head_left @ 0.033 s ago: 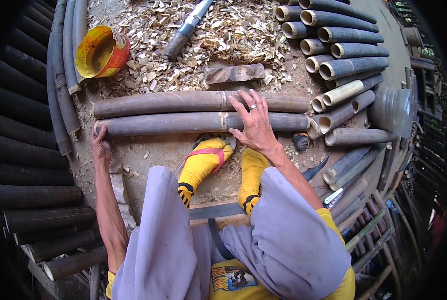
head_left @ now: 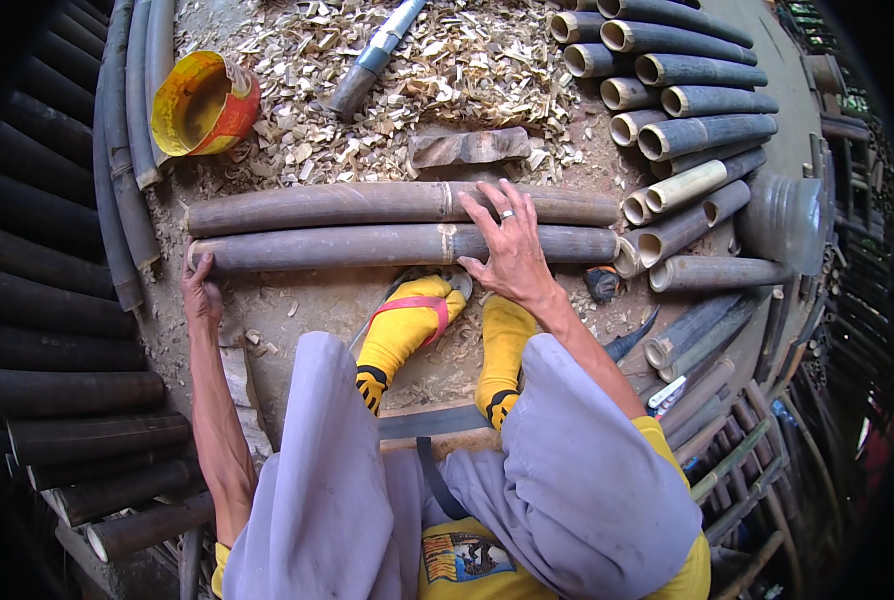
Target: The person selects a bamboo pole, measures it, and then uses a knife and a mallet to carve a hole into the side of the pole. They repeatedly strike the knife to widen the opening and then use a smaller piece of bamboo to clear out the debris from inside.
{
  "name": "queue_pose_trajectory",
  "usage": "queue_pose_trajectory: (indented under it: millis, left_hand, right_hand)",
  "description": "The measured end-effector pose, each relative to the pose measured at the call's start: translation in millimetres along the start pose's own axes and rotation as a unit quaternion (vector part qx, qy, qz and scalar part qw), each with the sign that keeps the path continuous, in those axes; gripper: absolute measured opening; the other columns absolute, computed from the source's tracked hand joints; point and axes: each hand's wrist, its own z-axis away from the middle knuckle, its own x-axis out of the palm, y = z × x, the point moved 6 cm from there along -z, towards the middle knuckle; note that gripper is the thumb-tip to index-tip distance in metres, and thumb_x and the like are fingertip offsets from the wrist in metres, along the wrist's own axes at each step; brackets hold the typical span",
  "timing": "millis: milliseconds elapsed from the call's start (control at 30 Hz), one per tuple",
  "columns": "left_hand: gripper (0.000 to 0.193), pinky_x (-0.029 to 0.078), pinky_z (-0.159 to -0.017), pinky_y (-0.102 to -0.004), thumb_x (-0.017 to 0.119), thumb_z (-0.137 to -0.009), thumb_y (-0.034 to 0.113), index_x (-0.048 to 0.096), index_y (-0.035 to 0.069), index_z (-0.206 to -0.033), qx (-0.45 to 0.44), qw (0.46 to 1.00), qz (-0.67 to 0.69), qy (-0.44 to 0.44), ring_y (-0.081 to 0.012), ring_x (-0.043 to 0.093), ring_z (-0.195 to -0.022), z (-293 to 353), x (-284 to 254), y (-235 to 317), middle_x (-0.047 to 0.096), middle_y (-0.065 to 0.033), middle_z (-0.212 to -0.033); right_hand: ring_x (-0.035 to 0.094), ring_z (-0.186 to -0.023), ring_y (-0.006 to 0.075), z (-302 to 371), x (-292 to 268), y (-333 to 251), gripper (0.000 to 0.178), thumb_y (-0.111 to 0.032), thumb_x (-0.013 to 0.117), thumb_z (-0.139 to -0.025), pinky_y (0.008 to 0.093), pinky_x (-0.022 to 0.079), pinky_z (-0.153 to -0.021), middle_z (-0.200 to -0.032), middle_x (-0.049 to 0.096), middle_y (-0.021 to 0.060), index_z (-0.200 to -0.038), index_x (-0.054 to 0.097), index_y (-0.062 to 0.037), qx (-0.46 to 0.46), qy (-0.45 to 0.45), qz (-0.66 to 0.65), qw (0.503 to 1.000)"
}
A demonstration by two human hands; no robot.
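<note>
Head view: from my remote seat I see two dark bamboo tubes lying left to right on the ground, just beyond the yellow-socked feet [head_left: 404, 335]. The left hand [head_left: 203, 290] has its thumb over the left end of the near bamboo tube [head_left: 317, 250], its fingers curled at that end, which I read as a light pinch. The right hand [head_left: 513, 245] is spread wide, thumb by the near tube, fingers reaching across onto the far bamboo tube [head_left: 317, 206]; it lies over both without closing round either.

To hold this pair well, I would level the ends with the left hand and let the right steady both against rolling. The pale node rings [head_left: 447, 242] sit almost in line and should make a handy guide. Both tubes look slightly bowed, though the lens may cause that. Light, even pressure seems enough, fingertips kept out of the seam.

On the far left, a red and yellow bucket [head_left: 241, 122] has a notched rim and something brownish, perhaps liquid, at its bottom. On the right, a large clear plastic container [head_left: 785, 225] is near the stacked bamboo tubes [head_left: 712, 136]; I cannot make out whether it holds anything.
</note>
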Motion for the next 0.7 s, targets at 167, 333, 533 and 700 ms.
queue_pose_trajectory:
  millis: [167,333,533,700]
  left_hand:
    - [0.058,0.036,-0.103,-0.0361,0.066,-0.084,0.005,0.044,0.008,-0.138,0.002,1.0,-0.002,-0.005,-0.0202,0.051,-0.116,-3.1,-4.8,-2.2,0.056,-0.0062,-0.125]
    - [0.059,0.037,-0.104,-0.0378,0.066,-0.082,0.002,0.045,0.009,-0.137,0.004,1.0,-0.004,0.001,-0.0229,0.051,-0.116,-4.4,-5.1,-0.9,0.056,-0.0068,-0.124]
    - [0.052,0.036,-0.105,-0.0481,0.064,-0.079,0.005,0.052,0.011,-0.13,0.056,0.986,0.159,0.0,-0.027,0.051,-0.115,11.7,-23.0,26.3,0.056,-0.009,-0.122]
    - [0.058,0.031,-0.107,-0.0512,0.065,-0.083,0.022,0.044,0.014,-0.136,0.064,0.969,0.221,-0.093,-0.027,0.048,-0.12,49.8,56.5,76.5,0.054,-0.009,-0.126]
  right_hand:
    - [0.038,-0.125,0.037,-1.3,-1.7,4.4,0.072,-0.017,0.078,-0.064,0.0552,0.031,-0.104,-0.127,0.046,0.0148,-0.13,0.049,-0.0116,-0.029,0.044,-0.031,0.998]
    - [0.046,-0.112,0.0322,7.4,13.2,2.6,0.066,-0.014,0.076,-0.063,0.0484,0.036,-0.096,-0.118,0.052,0.0133,-0.125,0.052,-0.0061,-0.016,0.009,-0.063,0.998]
    - [0.048,-0.108,0.0299,15.3,21.2,-14.2,0.069,-0.015,0.078,-0.058,0.0448,0.036,-0.093,-0.114,0.052,0.0113,-0.12,0.051,-0.0054,-0.034,0.009,0.053,0.998]
    - [0.051,-0.1,0.0316,7.9,-11.0,-14.8,0.063,-0.013,0.074,-0.053,0.0425,0.041,-0.085,-0.106,0.054,0.0126,-0.111,0.054,-0.006,-0.026,0.084,0.046,0.995]
